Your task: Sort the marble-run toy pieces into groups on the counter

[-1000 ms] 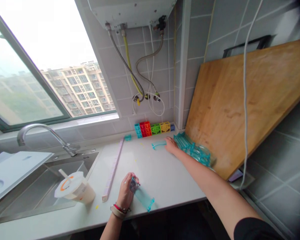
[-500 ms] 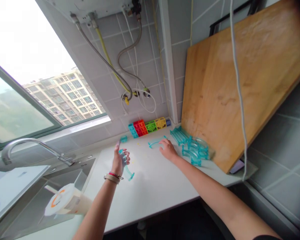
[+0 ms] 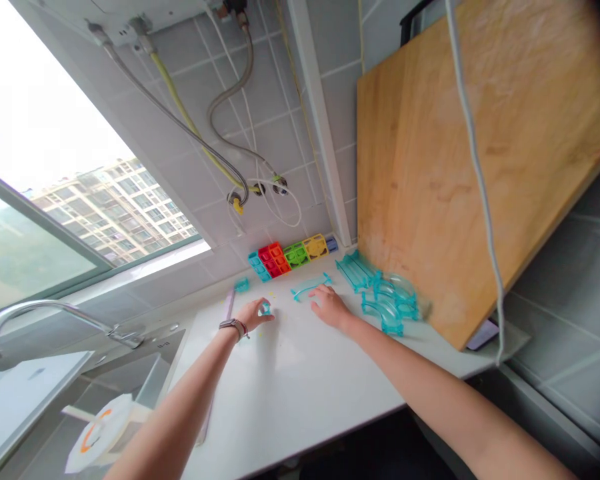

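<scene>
My left hand [image 3: 250, 315] is closed around a translucent teal curved track piece, whose end [image 3: 265, 308] shows between thumb and fingers; the rest is hidden by the hand. A second thin teal curved track piece [image 3: 305, 288] lies on the white countertop [image 3: 300, 373]. My right hand [image 3: 331, 308] rests just in front of that piece, fingertips at its near edge and thumb apart from the fingers. To the right of this hand sits a pile of teal track pieces [image 3: 383, 303], some straight and some curved. A small teal piece [image 3: 241, 285] is beyond my left hand.
Blue, red, green and yellow blocks [image 3: 275, 259] stand in a row along the wall. A large wooden board [image 3: 455, 180] leans at the right, a white cable [image 3: 473, 147] hanging before it. At left are the sink faucet [image 3: 70, 307] and a lidded cup [image 3: 103, 433].
My left hand has turned palm-down and moved right, towards the piece by my right hand, carrying its track piece. My right hand stays by the thin piece. The view has shifted slightly.
</scene>
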A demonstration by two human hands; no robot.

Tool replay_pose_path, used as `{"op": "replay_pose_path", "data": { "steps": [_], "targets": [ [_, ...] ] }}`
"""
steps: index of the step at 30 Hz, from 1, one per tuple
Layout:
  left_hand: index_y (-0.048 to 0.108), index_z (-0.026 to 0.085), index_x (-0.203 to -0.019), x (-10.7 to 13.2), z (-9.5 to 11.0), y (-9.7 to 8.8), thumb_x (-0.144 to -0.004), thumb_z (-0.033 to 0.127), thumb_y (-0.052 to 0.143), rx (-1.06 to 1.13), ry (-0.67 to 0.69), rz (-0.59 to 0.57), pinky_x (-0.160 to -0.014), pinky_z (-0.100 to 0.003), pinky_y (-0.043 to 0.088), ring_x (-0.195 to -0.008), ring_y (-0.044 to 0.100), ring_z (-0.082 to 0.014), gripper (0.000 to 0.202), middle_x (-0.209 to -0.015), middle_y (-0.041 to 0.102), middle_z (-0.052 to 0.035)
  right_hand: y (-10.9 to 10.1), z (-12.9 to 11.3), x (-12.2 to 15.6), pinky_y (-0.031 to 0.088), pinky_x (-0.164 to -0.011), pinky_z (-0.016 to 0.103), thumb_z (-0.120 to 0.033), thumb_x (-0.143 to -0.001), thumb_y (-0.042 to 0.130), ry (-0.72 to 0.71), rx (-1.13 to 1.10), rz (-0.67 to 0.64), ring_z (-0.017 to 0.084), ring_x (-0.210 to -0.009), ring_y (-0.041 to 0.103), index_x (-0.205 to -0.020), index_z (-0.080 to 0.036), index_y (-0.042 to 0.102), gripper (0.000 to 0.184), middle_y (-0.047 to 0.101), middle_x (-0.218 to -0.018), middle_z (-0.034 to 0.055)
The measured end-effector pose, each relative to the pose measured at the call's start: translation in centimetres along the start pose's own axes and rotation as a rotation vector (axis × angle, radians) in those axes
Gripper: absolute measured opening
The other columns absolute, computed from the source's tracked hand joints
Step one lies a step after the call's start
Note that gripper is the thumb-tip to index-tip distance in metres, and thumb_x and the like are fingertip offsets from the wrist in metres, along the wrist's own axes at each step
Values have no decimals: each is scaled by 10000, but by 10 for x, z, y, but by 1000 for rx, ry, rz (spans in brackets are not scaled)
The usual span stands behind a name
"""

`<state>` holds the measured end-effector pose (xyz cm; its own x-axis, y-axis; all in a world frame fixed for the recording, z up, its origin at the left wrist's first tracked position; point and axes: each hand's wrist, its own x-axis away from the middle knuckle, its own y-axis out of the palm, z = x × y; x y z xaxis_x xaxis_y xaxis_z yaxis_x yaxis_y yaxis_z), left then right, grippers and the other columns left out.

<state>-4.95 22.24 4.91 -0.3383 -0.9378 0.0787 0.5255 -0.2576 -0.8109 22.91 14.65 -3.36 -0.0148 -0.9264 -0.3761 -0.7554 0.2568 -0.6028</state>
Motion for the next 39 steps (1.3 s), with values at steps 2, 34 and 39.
{"op": "replay_pose_path", "data": {
  "steps": [2,34,39],
  "targets": [
    [709,255,-841,-4,-4,1,-438,464,941,-12,23,-13,-796,-353,453,-835,639,-305,510,-762,673,-37,1,0,0,458,-1004,352,-184,-878,633,4,12,-14,248,-1097,600,-1085,-216,723,228,686,-1125,76],
    [779,231,-886,4,-25,-43,-592,345,838,-339,-7,-75,-803,-353,549,-859,729,-291,321,-1003,792,-91,7,9,0,454,-976,328,-202,-873,652,28,5,-54,225,-1047,625,-1046,-218,738,194,711,-1077,64],
    [773,224,-997,-4,-19,-38,-703,288,779,-435,-9,-94,-893,-366,550,-979,726,-288,301,-1089,784,-82,6,10,-1,465,-940,311,-184,-877,647,26,-13,-53,211,-1001,635,-1114,-196,708,245,712,-1046,72]
  ]
}}
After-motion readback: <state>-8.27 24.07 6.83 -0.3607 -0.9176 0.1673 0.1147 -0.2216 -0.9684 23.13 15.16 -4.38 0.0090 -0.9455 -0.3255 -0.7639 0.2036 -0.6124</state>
